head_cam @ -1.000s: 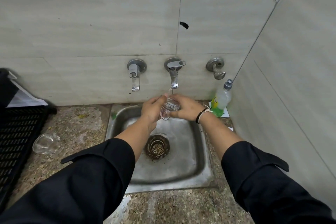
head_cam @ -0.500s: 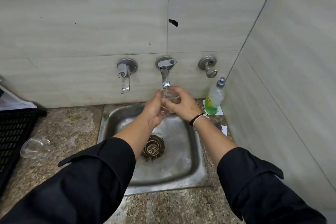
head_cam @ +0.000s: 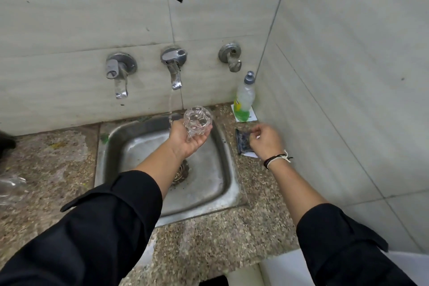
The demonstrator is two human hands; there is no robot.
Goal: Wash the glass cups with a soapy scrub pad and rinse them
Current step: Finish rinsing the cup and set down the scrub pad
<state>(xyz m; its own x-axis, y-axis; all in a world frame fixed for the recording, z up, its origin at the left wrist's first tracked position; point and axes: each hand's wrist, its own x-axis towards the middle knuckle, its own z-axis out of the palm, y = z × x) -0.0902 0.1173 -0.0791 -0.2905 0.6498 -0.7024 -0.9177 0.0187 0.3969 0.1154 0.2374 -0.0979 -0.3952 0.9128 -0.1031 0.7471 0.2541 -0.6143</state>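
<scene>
My left hand (head_cam: 189,138) holds a clear glass cup (head_cam: 197,119) upright over the steel sink (head_cam: 222,183), just right of the running water from the middle tap (head_cam: 174,69). My right hand (head_cam: 265,141) is on the counter to the right of the sink, fingers bent over a dark blue scrub pad (head_cam: 242,143) and touching its top edge. A second glass cup (head_cam: 10,187) lies on the counter at the far left, partly cut off.
A dish soap bottle (head_cam: 245,100) with green liquid stands in the back right corner. A left tap (head_cam: 119,73) and a right wall fitting (head_cam: 231,55) flank the middle tap. Tiled walls close the back and right. The drain (head_cam: 182,173) sits mid-sink.
My right hand left the cup and moved right onto the scrub pad. My left hand now holds the cup alone, shifted out from under the water stream.
</scene>
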